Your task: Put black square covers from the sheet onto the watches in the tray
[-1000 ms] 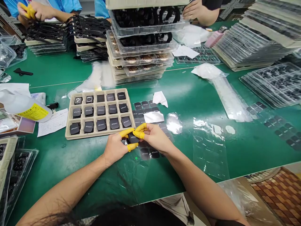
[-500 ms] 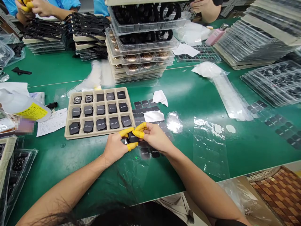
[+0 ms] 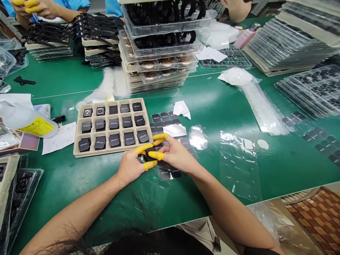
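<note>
My left hand [image 3: 132,163], with yellow finger covers, grips a dark square watch piece [image 3: 151,153] between thumb and fingers. My right hand [image 3: 175,154], also with yellow finger covers, holds the same piece from the right, its thumb across the face. Just beyond my hands sits a beige tray [image 3: 75,150] of square compartments; most hold black-covered watch pieces, and two at the back left show bare watch faces. Sheets of black labels [image 3: 156,126] lie under and beside my right hand, with a white paper piece [image 3: 174,130] on them.
A tall stack of trays [image 3: 159,65] stands behind the beige tray. At the left lie a bottle [image 3: 34,122] and a written paper [image 3: 60,138]. Clear film [image 3: 239,170] and more stacked trays [image 3: 289,42] are on the right. Another person's hands [image 3: 47,9] are at the back left.
My right thumb has moved down over the watch piece, covering more of its face, and the right fingers have spread. The left hand has barely moved. The view has shifted slightly.
</note>
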Motion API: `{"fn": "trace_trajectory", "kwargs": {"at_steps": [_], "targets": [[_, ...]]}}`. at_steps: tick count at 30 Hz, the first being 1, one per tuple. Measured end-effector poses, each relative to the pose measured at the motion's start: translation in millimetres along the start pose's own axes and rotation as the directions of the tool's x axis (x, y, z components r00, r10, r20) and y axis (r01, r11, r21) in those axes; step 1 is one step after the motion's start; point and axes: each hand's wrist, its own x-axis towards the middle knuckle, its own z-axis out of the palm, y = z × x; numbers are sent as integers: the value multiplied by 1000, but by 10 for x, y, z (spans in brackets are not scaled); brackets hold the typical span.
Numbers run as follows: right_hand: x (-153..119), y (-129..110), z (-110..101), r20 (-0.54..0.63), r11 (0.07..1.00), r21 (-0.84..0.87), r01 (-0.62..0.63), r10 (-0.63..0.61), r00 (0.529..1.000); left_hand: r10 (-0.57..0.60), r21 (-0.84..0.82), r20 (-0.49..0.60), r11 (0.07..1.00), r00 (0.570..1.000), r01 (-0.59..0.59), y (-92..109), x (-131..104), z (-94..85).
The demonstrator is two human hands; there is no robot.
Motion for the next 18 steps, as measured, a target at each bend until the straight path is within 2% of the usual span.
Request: {"fn": "trace_trajectory", "kwargs": {"at_steps": [2, 5, 10, 14, 16, 18], "targets": [[8, 32, 23, 11, 1000, 23, 16, -16, 1000, 8, -11, 19, 1000, 1000, -8, -1, 1, -3], [21, 82, 65, -35, 999, 28, 39, -38, 999, 13, -37, -5, 999, 1000, -13, -17, -1, 3], [9, 85, 59, 42, 997, -53, 62, -59, 997, 21, -55, -5, 998, 1000, -22, -51, 6, 4], [-4, 61, 59, 59, 998, 17, 65, -66, 996, -22, -10, -56, 1000, 998, 22, -67, 13, -6], [24, 21, 73, 17, 994, 91, 61, -62, 998, -42, -13, -107, 999, 993, 40, -74, 4, -2], [123, -69, 91, -78, 985, 140, 103, -92, 993, -72, -61, -135, 996, 988, 64, -78, -12, 8]]}}
